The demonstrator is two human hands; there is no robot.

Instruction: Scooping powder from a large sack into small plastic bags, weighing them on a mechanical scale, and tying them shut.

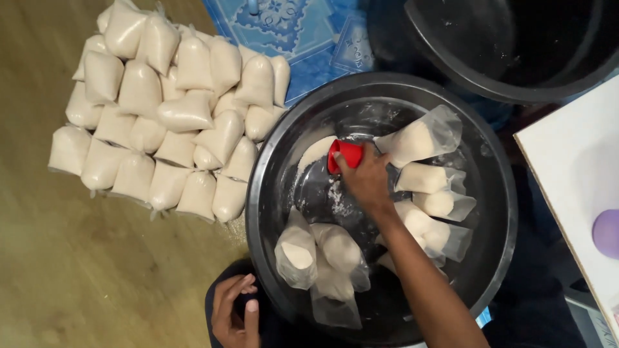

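**Red cup gripped inside the black basin**

Head view: The right hand [366, 179] is reaching down into a wide black basin [271, 193], its fingers closing around a small red cup [343, 154]. The grip is wrapping the cup's near side, with the cup's open end pointing away from the palm towards a thin patch of pale grain [316, 151] that is clinging to the basin wall just beyond the cup. Whether the cup is carrying any grain cannot be told.

Just past the knuckles, on the far side of the hand from the cup, several filled, untied clear bags [422, 138] are leaning against the basin's inner wall, stacked one beside another. Below the wrist, on the cup's side of the forearm, more open bags [298, 254] are lying partly filled, their loose plastic mouths sagging towards the basin's near rim.

The left hand [233, 312] is resting well apart from the cup, outside the basin's near rim, on dark cloth. Its fingers are loosely curled and holding nothing.

Well beyond the cup, outside the basin, a large heap of tied, filled bags [161, 109] is lying on the wooden floor [77, 270]. A second black tub [509, 45] is standing past the basin's far rim, and a white board [574, 161] is sitting off behind the right forearm.
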